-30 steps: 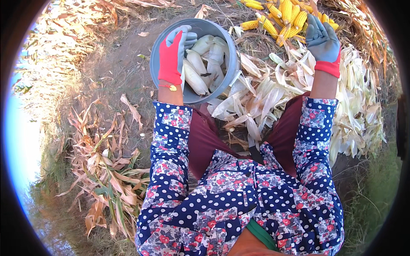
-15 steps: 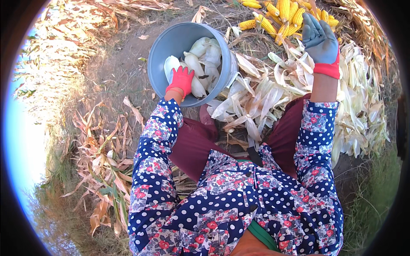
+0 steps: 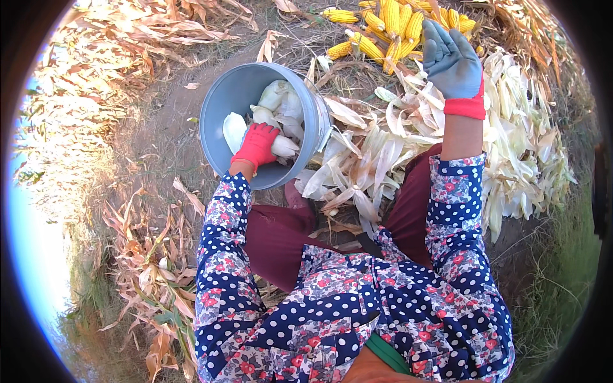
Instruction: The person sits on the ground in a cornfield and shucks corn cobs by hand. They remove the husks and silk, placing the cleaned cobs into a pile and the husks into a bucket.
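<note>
Far left, a heap of dry brown leaves and stalks [image 3: 153, 274] on bare soil; beyond it, upper left, more dry litter [image 3: 121, 51]. Next, a round grey bucket [image 3: 220, 89] on the ground, mouth toward the camera; inside, ears in pale husks [image 3: 274, 94], crowded to the right side, and one whiter ear [image 3: 234, 131] by the left wall. Left hand [image 3: 257, 144], in a red glove, is down in the bucket; fingers bent over a husked ear [image 3: 285, 147], whose lower end shows past the knuckles (palm side hidden; cannot tell whether it is clamped). Maroon trousers [image 3: 279, 239] below, knees apart; between the legs and beyond, loose pale husks [image 3: 364, 153] beside the bucket's right side. Upper middle, a pile of bare yellow ears [image 3: 396, 29]. Right hand [image 3: 453, 69], red glove with grey palm, is turned palm up near that pile; fingers side by side, loosely curled, nothing in the grasp. Right of it, a thick heap of pale husks [image 3: 527, 150]; green grass [image 3: 562, 281] at lower right.
</note>
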`<state>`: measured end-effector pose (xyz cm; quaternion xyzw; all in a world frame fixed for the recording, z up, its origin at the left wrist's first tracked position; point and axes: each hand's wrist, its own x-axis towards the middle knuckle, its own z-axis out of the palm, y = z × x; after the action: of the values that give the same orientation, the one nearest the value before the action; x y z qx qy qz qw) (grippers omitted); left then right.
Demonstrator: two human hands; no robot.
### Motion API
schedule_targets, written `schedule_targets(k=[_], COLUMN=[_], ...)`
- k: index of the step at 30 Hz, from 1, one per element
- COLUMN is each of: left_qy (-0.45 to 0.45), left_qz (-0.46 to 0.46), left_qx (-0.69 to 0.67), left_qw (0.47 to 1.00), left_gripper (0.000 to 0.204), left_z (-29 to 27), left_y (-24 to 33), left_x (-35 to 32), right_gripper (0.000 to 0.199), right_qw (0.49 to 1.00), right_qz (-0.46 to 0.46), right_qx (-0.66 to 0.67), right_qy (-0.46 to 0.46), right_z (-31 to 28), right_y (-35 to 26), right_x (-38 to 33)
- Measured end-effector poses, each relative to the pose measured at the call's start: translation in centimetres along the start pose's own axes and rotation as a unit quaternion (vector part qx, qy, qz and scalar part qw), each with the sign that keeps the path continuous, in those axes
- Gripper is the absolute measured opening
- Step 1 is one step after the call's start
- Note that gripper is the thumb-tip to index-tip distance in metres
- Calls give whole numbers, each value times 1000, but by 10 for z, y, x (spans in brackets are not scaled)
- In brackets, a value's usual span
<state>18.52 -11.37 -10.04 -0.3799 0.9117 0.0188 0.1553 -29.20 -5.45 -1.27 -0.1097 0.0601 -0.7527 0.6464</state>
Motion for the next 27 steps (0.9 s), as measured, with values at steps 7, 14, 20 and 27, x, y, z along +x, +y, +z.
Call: schedule_targets(k=[7,14,20,27], left_qy=[350,424,321,259], left_qz=[-273,-171,-60,-56], left_qx=[-380,-725,-785,-865], left_qw=[812,515,526,426], left_gripper=[71,57,54,48], left_z=[-70,-110,-147,-160], left_y=[-22,37,109,140], left_x=[-12,-11,-3,20], right_gripper=[44,43,51,78], right_qw=[1000,989,868,838], right_qz=[-23,65,169,190], right_qx=[9,-133,-464,-507], right_qy=[-18,-16,-50,-67], right_z=[-10,12,56,53], right_y=[-16,40,134,162], right_x=[2,2,-63,-92])
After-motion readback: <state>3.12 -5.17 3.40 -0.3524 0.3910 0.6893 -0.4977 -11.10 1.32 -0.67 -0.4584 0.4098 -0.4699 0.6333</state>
